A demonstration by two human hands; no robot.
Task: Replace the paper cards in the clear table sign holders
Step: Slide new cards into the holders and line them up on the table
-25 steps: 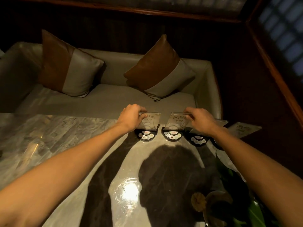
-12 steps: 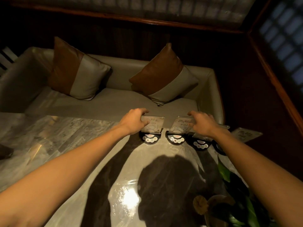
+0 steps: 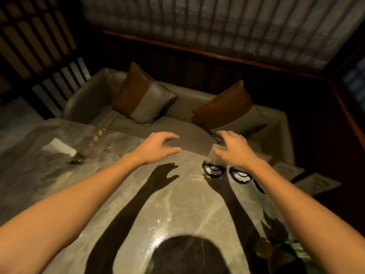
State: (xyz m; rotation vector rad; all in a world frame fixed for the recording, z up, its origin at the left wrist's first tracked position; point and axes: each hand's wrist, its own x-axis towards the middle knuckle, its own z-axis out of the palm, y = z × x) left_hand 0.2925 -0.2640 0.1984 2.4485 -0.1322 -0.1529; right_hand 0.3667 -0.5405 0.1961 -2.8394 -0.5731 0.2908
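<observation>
Several clear table sign holders on black round bases stand in a row at the far right edge of the marble table (image 3: 122, 194). The leftmost holder (image 3: 214, 169) holds a pale card, and its neighbour (image 3: 240, 176) is mostly hidden under my wrist. My right hand (image 3: 235, 150) hovers over the leftmost holder's top, fingers spread, gripping nothing. My left hand (image 3: 158, 147) is open above the table's far edge, to the left of the row and apart from it. More cards or holders (image 3: 316, 181) lie tilted at the far right.
A white folded item on a small brass base (image 3: 63, 150) sits at the table's left. A grey sofa (image 3: 177, 107) with two brown-and-grey cushions lies beyond the table. Green plant leaves (image 3: 296, 252) are at the bottom right. Dark wood walls surround the booth.
Both hands have let go of the holder tops they gripped. My left hand has moved left, away from the row, and spread open. The view has swung left.
</observation>
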